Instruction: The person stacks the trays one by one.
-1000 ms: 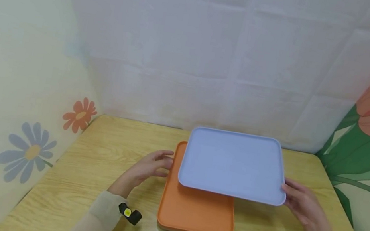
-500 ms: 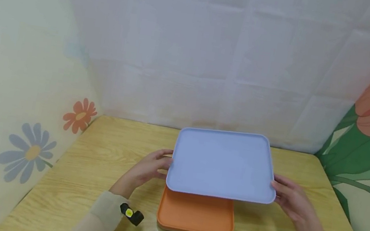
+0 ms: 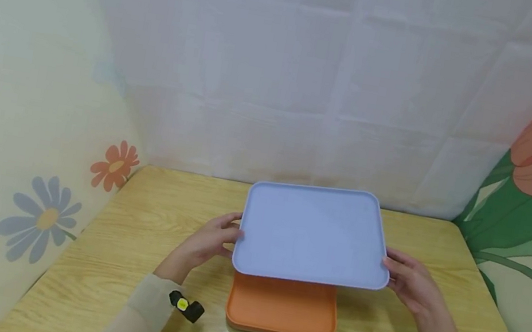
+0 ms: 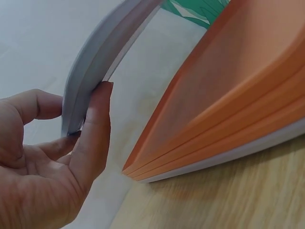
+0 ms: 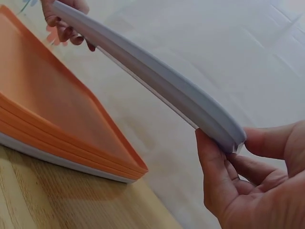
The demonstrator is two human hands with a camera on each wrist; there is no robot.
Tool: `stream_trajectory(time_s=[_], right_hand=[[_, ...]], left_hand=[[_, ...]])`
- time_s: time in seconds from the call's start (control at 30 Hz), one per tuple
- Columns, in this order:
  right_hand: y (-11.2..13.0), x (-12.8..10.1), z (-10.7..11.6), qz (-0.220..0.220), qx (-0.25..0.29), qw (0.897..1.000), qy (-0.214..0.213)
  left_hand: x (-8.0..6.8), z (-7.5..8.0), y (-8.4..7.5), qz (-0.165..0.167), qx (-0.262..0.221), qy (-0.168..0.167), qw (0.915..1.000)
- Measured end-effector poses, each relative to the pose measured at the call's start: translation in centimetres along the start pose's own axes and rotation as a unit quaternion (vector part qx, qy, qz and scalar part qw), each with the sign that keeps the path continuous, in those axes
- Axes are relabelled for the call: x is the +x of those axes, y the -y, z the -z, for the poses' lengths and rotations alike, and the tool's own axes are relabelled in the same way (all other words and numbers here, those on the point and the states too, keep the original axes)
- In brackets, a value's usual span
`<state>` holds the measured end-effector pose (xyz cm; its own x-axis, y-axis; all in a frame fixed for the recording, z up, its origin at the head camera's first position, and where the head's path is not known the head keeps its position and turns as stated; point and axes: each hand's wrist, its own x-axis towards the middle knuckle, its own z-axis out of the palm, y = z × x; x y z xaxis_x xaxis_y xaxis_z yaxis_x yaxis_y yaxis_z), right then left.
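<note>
Above stacked orange trays (image 3: 282,308), smooth rounded lavender plastic tray (image 3: 312,234), edges gripped by left hand (image 3: 209,241) and right hand (image 3: 414,288).

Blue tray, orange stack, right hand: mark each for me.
blue tray (image 3: 313,231), head view, middle of its flat inner face
orange stack (image 3: 283,305), head view, floor of the top tray
right hand (image 3: 411,285), head view, back of the hand
</note>
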<state>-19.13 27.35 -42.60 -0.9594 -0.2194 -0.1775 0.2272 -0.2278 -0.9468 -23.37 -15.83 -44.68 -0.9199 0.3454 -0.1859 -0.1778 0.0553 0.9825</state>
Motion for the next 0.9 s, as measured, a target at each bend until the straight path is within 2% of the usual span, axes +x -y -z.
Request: stream_trajectory(time_s=[0.23, 0.47, 0.67, 0.77, 0.9], right_hand=[[-0.2, 0.3, 0.1, -0.002, 0.007, 1.000, 0.001], [-0.6, 0.7, 0.2, 0.031, 0.087, 0.995, 0.034], [-1.5, 1.1, -0.5, 0.068, 0.191, 0.978, 0.053], [-2.0, 1.1, -1.2, 0.075, 0.244, 0.966, 0.046], [-2.6, 0.6, -2.8, 0.073, 0.287, 0.955, 0.032]], left_hand=[[-0.5, 0.0, -0.6, 0.001, -0.052, 0.008, 0.9986], [-1.0, -0.6, -0.9, -0.012, -0.098, 0.005, 0.9951], [-1.3, -0.9, -1.1, -0.036, -0.123, -0.018, 0.9916], [-1.3, -1.0, -1.2, -0.046, -0.133, -0.039, 0.9894], [-1.5, -1.2, -1.3, -0.060, -0.140, -0.059, 0.9866]])
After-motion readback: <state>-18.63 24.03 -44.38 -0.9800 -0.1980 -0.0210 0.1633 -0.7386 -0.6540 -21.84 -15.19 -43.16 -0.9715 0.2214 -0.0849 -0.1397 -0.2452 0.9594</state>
